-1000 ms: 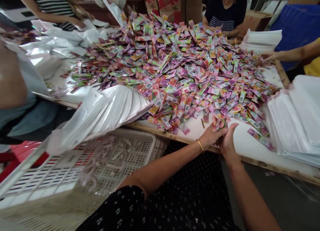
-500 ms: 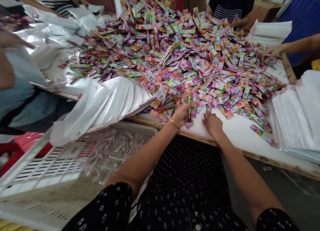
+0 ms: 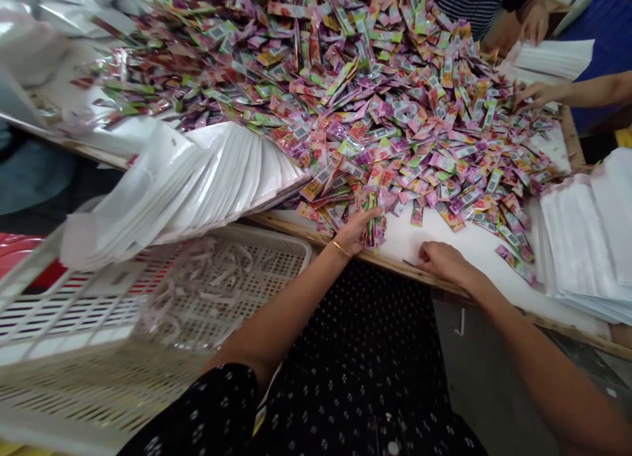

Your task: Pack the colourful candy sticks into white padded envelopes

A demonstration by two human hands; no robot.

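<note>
My left hand [image 3: 353, 234], with a gold bracelet on its wrist, grips a small bundle of sachets [image 3: 374, 224] near the table's front edge. The thumb presses across the slim, colourful packets, which stand roughly upright. To its right, my right hand [image 3: 442, 258] is closed just above the white tabletop [image 3: 395, 239]. A thin dark tip shows by its fingers; I cannot make out what it is. Beyond both hands spreads a big heap of loose sachets [image 3: 355, 127] in pink, purple, green and orange.
A fanned stack of white bags [image 3: 217, 179] lies left, overhanging a white plastic crate [image 3: 296, 245] with pale strips inside. More white bags [image 3: 582, 232] are piled at right, and another stack [image 3: 557, 61] behind. A co-worker's hand [image 3: 540, 95] reaches into the heap; another person stands at the back.
My right hand has drawn back from the sachets, rightward and towards the table edge. My left hand keeps its bundle in nearly the same place. The view has tipped downward.
</note>
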